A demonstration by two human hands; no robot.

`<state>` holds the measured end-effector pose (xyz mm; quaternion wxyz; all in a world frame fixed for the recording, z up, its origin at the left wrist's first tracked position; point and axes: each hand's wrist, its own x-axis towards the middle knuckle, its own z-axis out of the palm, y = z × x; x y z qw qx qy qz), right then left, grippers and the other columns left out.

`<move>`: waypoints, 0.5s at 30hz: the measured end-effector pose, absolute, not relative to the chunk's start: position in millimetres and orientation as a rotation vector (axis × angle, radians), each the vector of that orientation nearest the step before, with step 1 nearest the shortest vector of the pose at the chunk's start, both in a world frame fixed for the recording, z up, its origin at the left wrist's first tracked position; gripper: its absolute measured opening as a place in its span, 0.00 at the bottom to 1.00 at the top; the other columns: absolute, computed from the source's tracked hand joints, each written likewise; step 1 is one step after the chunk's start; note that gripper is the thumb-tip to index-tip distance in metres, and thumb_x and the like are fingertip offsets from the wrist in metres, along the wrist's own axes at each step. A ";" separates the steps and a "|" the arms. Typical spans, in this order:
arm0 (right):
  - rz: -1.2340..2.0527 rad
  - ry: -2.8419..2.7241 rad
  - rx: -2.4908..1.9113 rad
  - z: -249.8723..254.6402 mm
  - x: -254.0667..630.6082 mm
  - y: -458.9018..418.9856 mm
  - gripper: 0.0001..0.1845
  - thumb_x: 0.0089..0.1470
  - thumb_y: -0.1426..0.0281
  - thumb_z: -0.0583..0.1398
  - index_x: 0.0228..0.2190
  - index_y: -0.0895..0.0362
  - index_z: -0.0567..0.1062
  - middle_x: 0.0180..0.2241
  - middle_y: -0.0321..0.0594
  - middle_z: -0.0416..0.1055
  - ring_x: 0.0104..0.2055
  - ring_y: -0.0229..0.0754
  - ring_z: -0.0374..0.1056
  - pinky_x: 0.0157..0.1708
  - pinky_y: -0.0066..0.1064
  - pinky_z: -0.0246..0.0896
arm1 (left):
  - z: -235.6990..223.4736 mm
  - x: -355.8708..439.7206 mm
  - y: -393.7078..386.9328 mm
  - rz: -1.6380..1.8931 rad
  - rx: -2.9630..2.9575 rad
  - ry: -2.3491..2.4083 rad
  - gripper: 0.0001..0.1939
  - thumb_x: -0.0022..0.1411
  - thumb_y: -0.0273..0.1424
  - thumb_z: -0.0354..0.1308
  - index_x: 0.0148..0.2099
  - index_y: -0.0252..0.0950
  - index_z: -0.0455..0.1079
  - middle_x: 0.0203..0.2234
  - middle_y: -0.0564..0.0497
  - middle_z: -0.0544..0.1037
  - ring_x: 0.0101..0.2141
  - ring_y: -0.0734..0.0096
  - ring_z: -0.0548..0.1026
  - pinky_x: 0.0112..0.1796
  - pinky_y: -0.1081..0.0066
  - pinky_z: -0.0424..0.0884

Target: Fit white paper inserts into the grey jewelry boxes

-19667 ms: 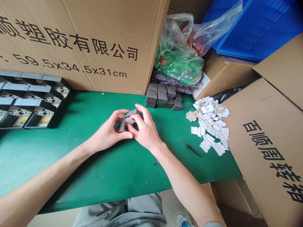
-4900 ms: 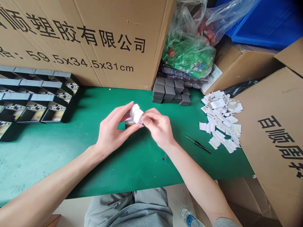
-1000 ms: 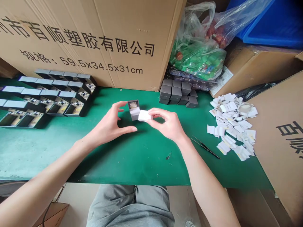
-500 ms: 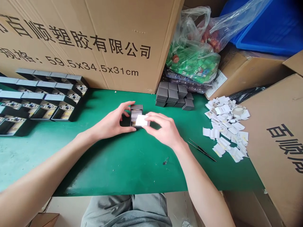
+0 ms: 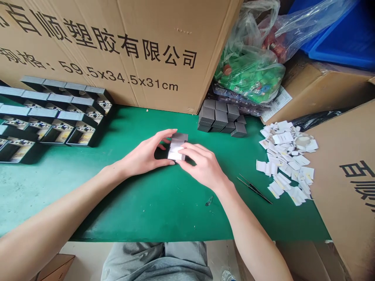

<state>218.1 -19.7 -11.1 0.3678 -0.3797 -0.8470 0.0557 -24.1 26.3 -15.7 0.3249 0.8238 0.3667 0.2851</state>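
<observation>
A small dark box (image 5: 179, 137) stands on the green table between my hands, its lid raised at the back. My left hand (image 5: 148, 150) is closed around the box's left side, with the thumb at its front corner. Between the thumb and fingers of my right hand (image 5: 202, 160) is a white card insert (image 5: 175, 154), which lies over the box's opening. My right fingertips hide part of it, and how deep it sits I cannot tell.
Rows of open black boxes (image 5: 77, 134) stand at the left. Closed dark boxes (image 5: 216, 117) are stacked behind my right hand. Tweezers (image 5: 254, 189) lie by a pile of white card pieces (image 5: 288, 156) at the right. A large carton (image 5: 117, 47) walls off the back.
The white insert has shifted left from the box's right edge and now covers its opening. The whole view has also shifted slightly.
</observation>
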 end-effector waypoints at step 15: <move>0.370 -1.994 -1.089 -19.0 209.0 -21.8 0.10 0.63 0.74 0.67 0.47 0.54 0.82 0.51 0.45 0.82 0.52 0.49 0.78 0.53 0.41 0.77 | -18.2 -27.6 30.5 0.708 2.089 0.949 0.47 0.62 0.53 0.69 0.76 0.46 0.55 0.67 0.41 0.71 0.51 0.57 0.81 0.54 0.57 0.80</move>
